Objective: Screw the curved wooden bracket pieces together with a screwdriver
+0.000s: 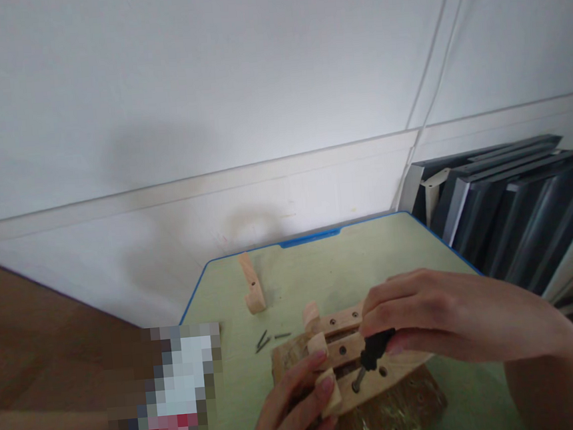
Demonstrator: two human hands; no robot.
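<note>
My right hand [420,310] is closed round the black handle of a screwdriver [373,351]. The metal shaft slants down to the left, its tip at a hole in the nearest bar of a slatted wooden piece [343,350]. Fingers of my left hand [297,401] press against the raised left ends of the wooden bars, holding the piece. Dark round holes or screw heads show along the bars. Beneath the wood lies a brown block [394,413] that looks wrapped in clear tape. My right hand hides the far right part of the wooden piece.
On the green table [380,253] with a blue edge, several screws [262,341] lie left of the work. A loose wooden bar [252,285] with a hooked end rests farther back. Dark panels [509,189] lean at the right. A pixelated patch [176,392] covers the left.
</note>
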